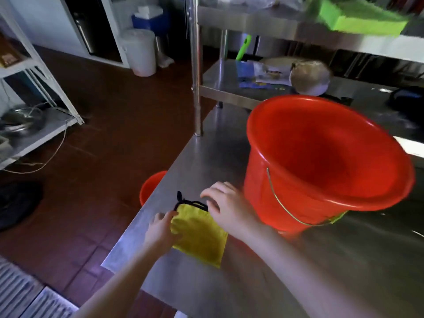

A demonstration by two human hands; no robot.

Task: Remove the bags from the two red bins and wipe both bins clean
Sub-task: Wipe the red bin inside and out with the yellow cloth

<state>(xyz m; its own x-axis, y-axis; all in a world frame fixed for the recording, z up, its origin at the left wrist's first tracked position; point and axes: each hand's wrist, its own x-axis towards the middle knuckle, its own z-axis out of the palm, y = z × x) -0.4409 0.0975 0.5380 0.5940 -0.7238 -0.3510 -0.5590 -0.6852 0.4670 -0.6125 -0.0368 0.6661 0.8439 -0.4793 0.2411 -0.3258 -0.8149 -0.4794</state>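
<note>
Head: two red bins [263,191] [151,187], one yellow cloth [199,237]; left hand [160,228] pinches, right hand [222,203] presses.

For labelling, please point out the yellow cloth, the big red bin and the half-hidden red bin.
yellow cloth [202,238]: head view, its middle.
big red bin [259,191]: head view, outer wall.
half-hidden red bin [150,188]: head view, visible wall.

Bin [321,161] on table [206,154], cloth [202,237] left of it, second bin [152,188] on floor beyond table edge

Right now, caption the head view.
Left hand grips, right hand touches a yellow cloth on the table beside a red bin; second bin below.
</note>
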